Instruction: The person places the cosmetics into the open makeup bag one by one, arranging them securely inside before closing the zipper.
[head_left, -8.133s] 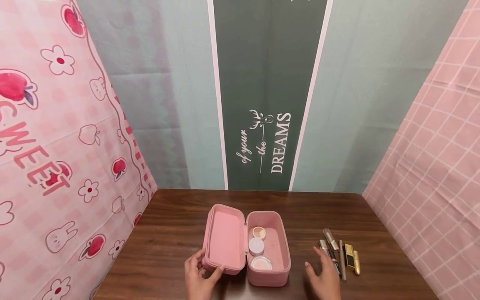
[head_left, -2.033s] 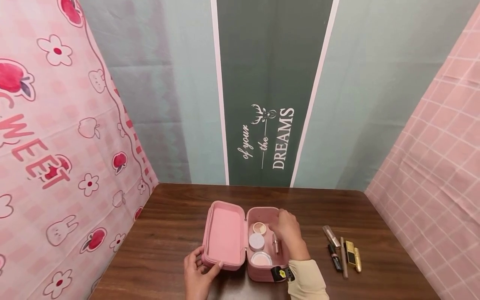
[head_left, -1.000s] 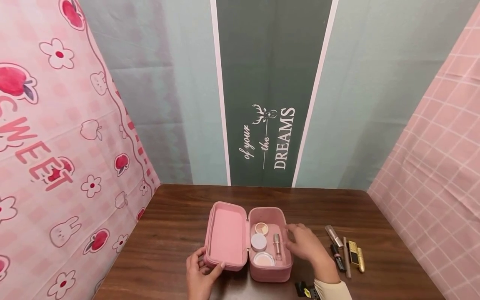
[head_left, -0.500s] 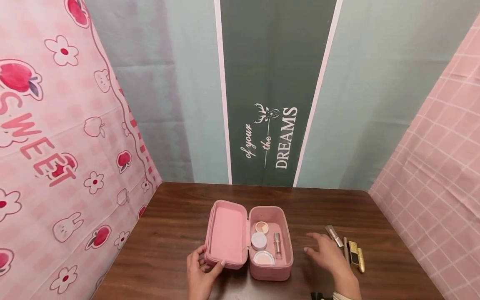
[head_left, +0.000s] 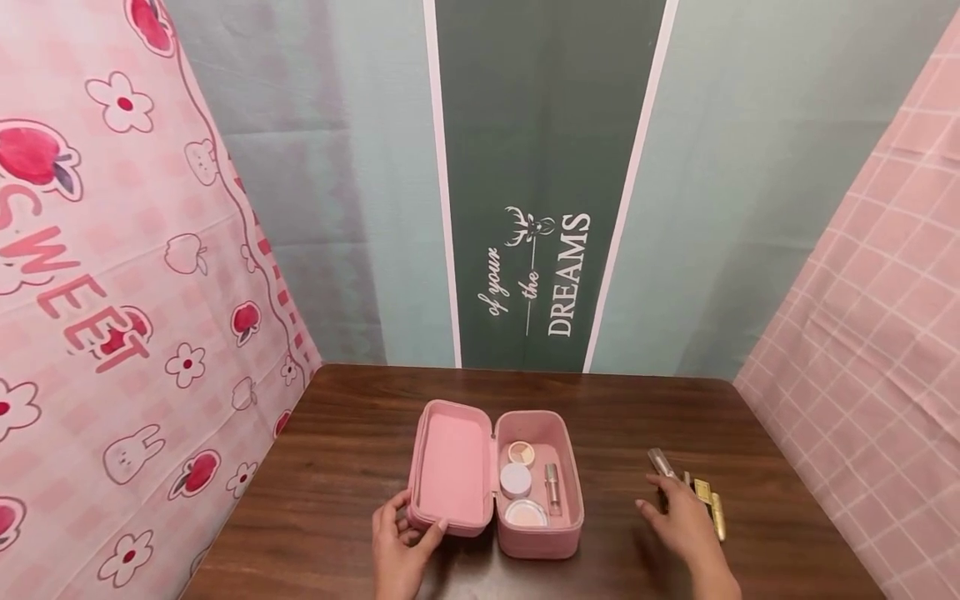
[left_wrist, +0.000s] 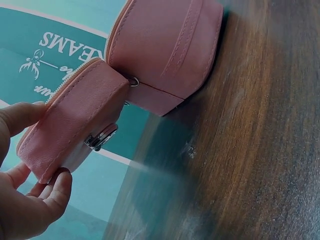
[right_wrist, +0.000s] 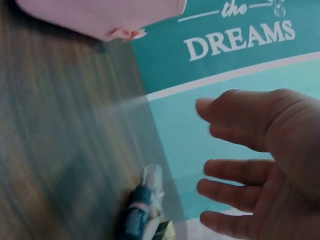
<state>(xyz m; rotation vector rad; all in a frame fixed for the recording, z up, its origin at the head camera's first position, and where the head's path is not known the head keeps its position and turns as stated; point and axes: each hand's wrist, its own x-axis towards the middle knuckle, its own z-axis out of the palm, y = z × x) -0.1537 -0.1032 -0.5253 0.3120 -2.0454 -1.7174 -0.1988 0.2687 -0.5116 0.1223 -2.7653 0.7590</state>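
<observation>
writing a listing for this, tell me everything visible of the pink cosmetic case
The pink cosmetic case looks leathery, with stitching, zip teeth edging the lid, a metal ring by the hinge and a metal fitting outside the lid. It stands open on the wooden table, lid swung left, its near corner gripped by the left hand. Inside are three round containers and a slim tube.

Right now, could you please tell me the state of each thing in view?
Pink case, open
Lid, swung open
Left hand, gripping the lid
Right hand, holding nothing
Lipstick, lying inside the case
White jar, seemingly closed
Three-colour palette, colours showing
Round compact, lying flat
Clear tube, lying down
Gold tube, lying down
Black-and-gold box, partly hidden
</observation>
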